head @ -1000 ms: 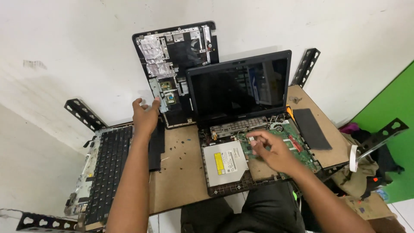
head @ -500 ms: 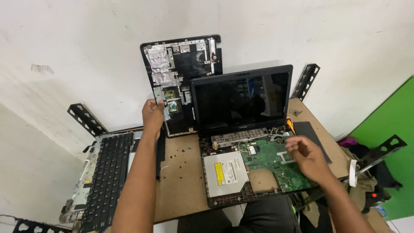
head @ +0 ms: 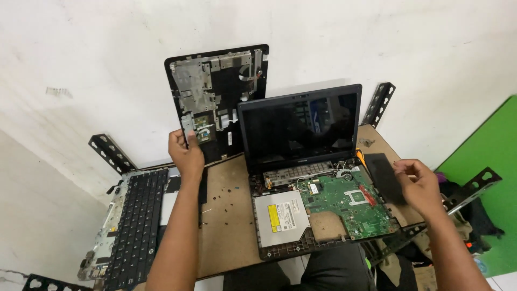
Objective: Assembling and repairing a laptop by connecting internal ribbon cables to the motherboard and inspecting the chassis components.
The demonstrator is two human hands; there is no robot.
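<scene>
A detached keyboard (head: 134, 221) lies at the worktop's (head: 229, 215) left edge. The left hand (head: 186, 153) grips the lower edge of the palmrest cover (head: 218, 99) leaning on the wall at the back edge. The opened laptop (head: 318, 183) sits centre-right. The right hand (head: 420, 186), fingers curled, touches a black pad (head: 383, 173) at the right edge; whether it grips is unclear.
</scene>
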